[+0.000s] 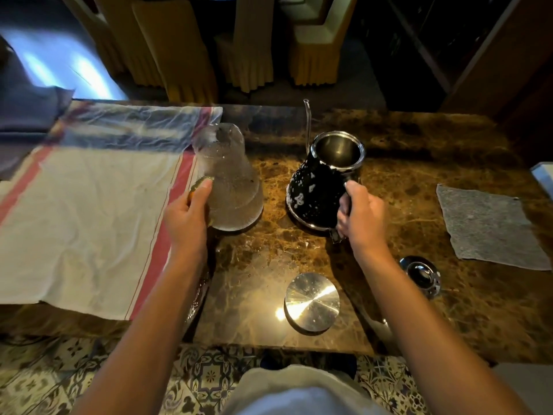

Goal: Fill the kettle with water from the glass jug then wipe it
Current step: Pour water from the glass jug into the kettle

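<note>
Left hand (187,217) fingers (206,187) wrap the glass jug (232,181); right hand (360,214) fingers grip the lidless kettle (320,187) handle at its 5 o'clock on the tabletop (419,151).

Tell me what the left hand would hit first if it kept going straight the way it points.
The left hand points away from the person and already touches the glass jug at its fingertips. Going straight on, it would press into the jug's near left side first; the striped cloth lies just left of that line. Depth is uncertain.

Striped towel (89,211), round steel disc (312,299), perhaps a lid (422,275), marble table (419,163).
</note>
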`<state>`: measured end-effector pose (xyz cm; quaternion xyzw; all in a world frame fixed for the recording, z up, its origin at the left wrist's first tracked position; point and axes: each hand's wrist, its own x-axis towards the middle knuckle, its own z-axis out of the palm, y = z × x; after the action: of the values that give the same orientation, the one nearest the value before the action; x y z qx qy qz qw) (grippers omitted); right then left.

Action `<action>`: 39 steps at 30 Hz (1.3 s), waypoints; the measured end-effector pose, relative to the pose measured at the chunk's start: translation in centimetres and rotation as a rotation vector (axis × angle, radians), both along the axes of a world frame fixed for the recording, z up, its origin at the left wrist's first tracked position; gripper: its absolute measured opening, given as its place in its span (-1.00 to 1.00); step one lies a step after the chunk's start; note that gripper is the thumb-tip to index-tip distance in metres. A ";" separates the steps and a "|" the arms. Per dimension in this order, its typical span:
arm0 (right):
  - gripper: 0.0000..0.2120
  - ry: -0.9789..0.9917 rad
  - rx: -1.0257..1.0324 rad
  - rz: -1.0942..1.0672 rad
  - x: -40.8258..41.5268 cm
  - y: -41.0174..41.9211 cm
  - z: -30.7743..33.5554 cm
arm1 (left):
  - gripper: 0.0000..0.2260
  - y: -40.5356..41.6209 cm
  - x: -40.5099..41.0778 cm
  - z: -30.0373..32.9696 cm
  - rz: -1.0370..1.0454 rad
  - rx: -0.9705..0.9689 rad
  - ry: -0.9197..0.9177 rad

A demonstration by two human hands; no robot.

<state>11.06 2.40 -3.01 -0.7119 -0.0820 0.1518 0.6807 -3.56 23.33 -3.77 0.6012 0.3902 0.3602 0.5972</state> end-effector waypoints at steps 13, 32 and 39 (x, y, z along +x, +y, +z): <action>-0.56 -0.004 0.042 0.031 0.3 -0.1 -0.4 | -0.50 4.8 2.3 8.3 -0.376 0.408 0.069; -0.56 -0.054 0.091 0.012 1.2 0.2 -2.2 | -0.41 3.5 5.8 12.7 -0.542 0.703 0.256; -0.53 -0.070 0.102 0.011 1.5 0.1 -2.4 | -0.56 3.1 7.0 12.8 -0.537 0.787 0.327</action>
<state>12.52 2.54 -5.44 -0.6809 -0.1173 0.1263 0.7118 3.46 26.44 9.00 0.9085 0.1445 0.2149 0.3278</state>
